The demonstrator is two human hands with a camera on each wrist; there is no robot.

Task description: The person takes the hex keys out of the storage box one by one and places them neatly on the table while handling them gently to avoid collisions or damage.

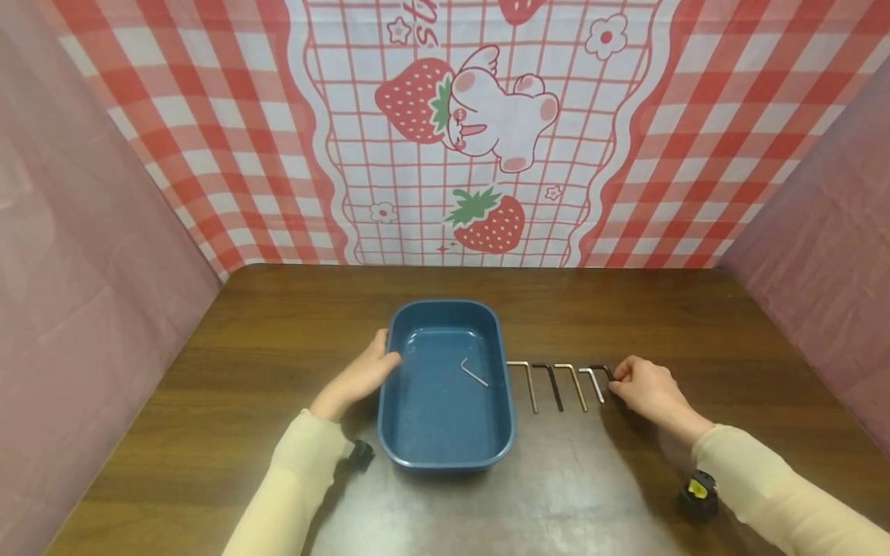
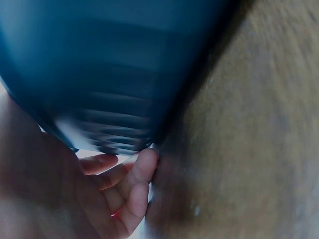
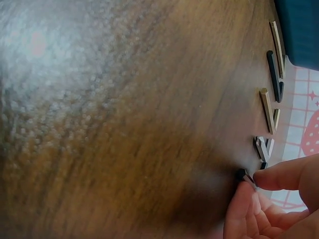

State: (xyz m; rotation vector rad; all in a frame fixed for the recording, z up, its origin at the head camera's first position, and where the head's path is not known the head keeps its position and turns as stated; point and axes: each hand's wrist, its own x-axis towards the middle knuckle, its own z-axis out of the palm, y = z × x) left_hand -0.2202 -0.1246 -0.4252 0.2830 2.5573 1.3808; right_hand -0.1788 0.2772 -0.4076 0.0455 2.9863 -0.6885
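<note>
A blue rectangular tray stands on the table with a small silver hex key lying inside. My left hand holds the tray's left side, thumb over the rim; the left wrist view shows its fingers low by the outer wall. To the right of the tray, L-shaped hex keys lie in a row: a brass-toned one, a black one, another brass-toned one and a short silver one. At the row's right end my right hand pinches a black hex key, partly hidden by the fingers.
The brown wooden table reaches back to a red-and-white strawberry-print cloth. Pink cloths hang at both sides. A black wrist device sits under the right sleeve, another under the left.
</note>
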